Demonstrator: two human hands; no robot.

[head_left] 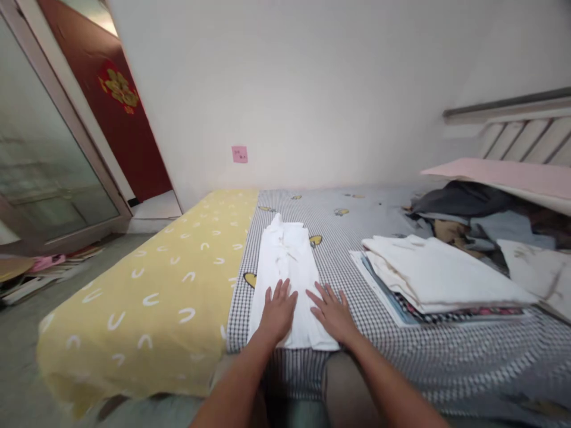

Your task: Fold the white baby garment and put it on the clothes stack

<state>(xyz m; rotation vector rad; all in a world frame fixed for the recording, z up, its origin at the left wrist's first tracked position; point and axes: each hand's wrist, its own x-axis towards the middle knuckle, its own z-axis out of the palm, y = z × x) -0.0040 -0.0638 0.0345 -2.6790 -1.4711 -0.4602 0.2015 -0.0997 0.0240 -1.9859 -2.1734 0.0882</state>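
A white shirt [288, 267], folded into a long narrow strip, lies flat on the checked bedsheet [343, 244] in front of me. Its collar end points away toward the wall. My left hand [279, 306] rests palm down on the lower left part of the shirt, fingers stretched out. On the lower right edge lies my right hand [332, 309], its fingers spread flat, partly over the sheet. Neither hand grips anything.
A stack of folded clothes [437, 273] sits to the right, beside loose dark clothes [464, 199] under a pink board [504, 172]. A yellow patterned cloth [178, 273] covers the bed's left side. Behind stands a white wall [303, 89]; a red door [102, 95] is far left.
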